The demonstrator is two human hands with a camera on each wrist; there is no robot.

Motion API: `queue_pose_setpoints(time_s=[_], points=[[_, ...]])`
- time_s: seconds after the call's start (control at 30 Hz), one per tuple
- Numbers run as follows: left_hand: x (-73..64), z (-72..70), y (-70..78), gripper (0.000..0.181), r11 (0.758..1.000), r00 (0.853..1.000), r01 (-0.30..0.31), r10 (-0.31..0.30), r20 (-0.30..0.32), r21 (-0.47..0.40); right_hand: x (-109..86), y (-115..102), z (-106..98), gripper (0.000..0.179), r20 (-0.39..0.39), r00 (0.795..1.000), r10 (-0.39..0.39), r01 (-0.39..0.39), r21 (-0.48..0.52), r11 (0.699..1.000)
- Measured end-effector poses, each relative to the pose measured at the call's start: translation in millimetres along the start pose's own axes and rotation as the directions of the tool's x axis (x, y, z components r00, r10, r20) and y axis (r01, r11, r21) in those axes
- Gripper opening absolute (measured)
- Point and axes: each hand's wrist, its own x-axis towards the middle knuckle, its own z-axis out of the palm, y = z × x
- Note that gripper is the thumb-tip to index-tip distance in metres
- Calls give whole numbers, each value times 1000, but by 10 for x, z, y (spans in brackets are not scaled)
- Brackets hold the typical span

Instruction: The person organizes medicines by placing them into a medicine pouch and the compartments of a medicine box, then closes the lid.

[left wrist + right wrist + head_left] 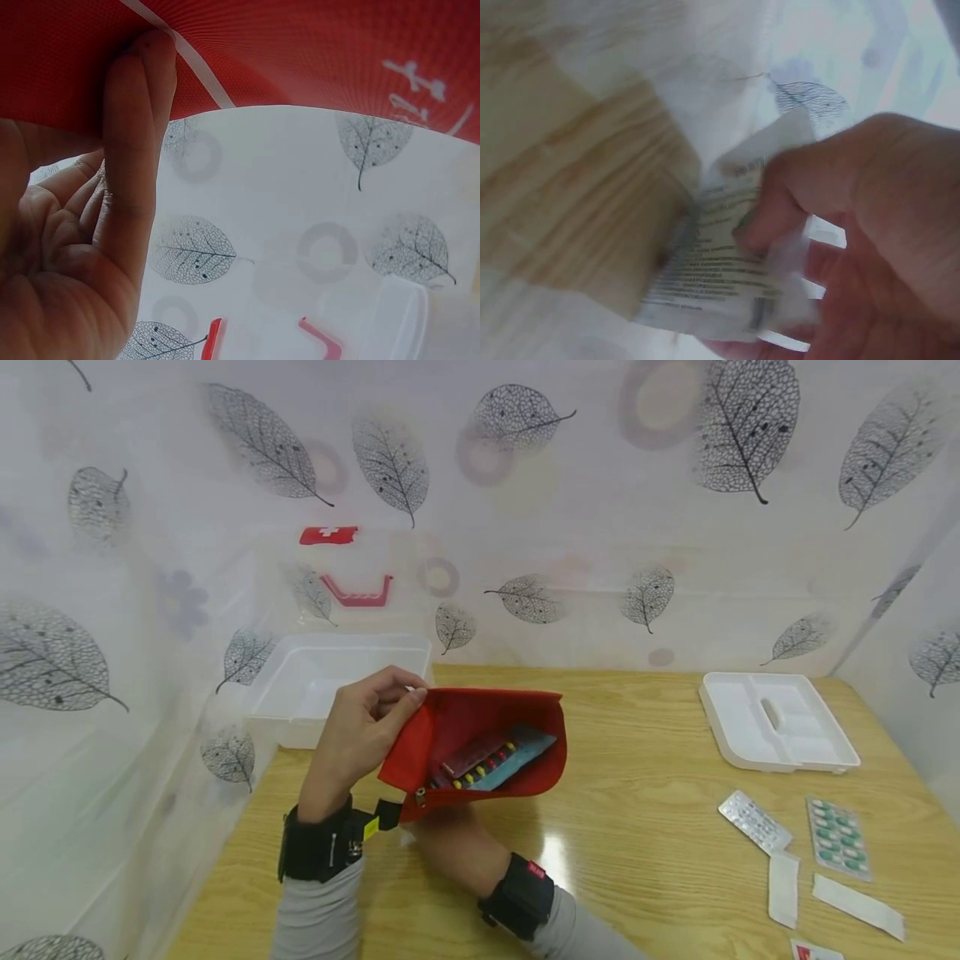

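My left hand (358,731) pinches the upper left corner of a red zip pouch (408,756), thumb in front and fingers behind. Its mouth gapes toward the head camera. Inside lie a blister pack of red and yellow capsules (480,770) and a light blue packet (528,745). Below the pouch, my right hand (457,847) is partly hidden in the head view. The right wrist view shows it gripping a white packet (712,259) with printed lines, thumb across its face. The print is too blurred to read.
At the back left stands a clear white box (345,642). A white compartment tray (802,752) is at the right. Near it lie a silver blister pack (753,821), a green capsule blister pack (838,839), two white strips (783,889) and a red-white packet (813,952).
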Motion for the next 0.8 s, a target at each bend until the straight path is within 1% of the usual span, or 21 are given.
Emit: queue_pose_setpoints(time_s=[0.07, 0.13, 0.2, 0.27, 0.33, 0.4, 0.47, 0.5, 0.57, 0.6, 0.63, 0.7, 0.77, 0.8], points=[[1, 3, -6, 13, 1000, 1000, -2, 2, 6, -15, 5, 16, -79, 9, 51, 999, -18, 14, 82, 997], [1, 4, -10, 12, 1000, 1000, -4, 5, 10, -21, -12, 39, -187, 13, 130, 990, -59, 33, 192, 981], [2, 4, -11, 12, 1000, 1000, -8, 8, 13, -21, -63, 71, -314, 18, 207, 972, -115, 44, 316, 948], [4, 3, -10, 12, 1000, 1000, -8, 8, 16, -15, -132, 116, -436, 22, 257, 950, -178, 61, 405, 912], [5, 4, -8, 12, 1000, 1000, -6, 7, 19, -11, -217, 176, -552, 27, 284, 930, -236, 68, 497, 865], [8, 7, -5, 12, 1000, 1000, -6, 6, 23, -10, -300, 255, -651, 31, 287, 913, -291, 74, 584, 809], [11, 10, -5, 12, 1000, 1000, -6, 6, 26, -10, -383, 344, -744, 31, 266, 906, -328, 76, 662, 746], [11, 11, -5, 13, 1000, 1000, -6, 6, 28, -8, -426, 389, -795, 32, 261, 904, -339, 63, 702, 709], [10, 16, -3, 13, 1000, 999, -9, 9, 31, -7, -525, 473, -894, 31, 225, 920, -320, 44, 753, 657], [9, 17, -2, 12, 1000, 999, -10, 10, 33, -4, -570, 515, -949, 30, 206, 932, -297, 32, 771, 636], [8, 18, -2, 12, 1000, 999, -9, 9, 35, -2, -612, 558, -1007, 29, 182, 946, -268, 29, 775, 632], [8, 20, -5, 13, 1000, 999, -9, 9, 41, 4, -686, 643, -1123, 28, 131, 971, -200, 29, 766, 643], [7, 24, -7, 13, 1000, 999, -8, 8, 52, 3, -745, 731, -1240, 30, 81, 988, -129, 26, 746, 666], [5, 26, -7, 13, 1000, 998, -8, 8, 58, 2, -769, 771, -1300, 32, 50, 994, -93, 28, 724, 689]])
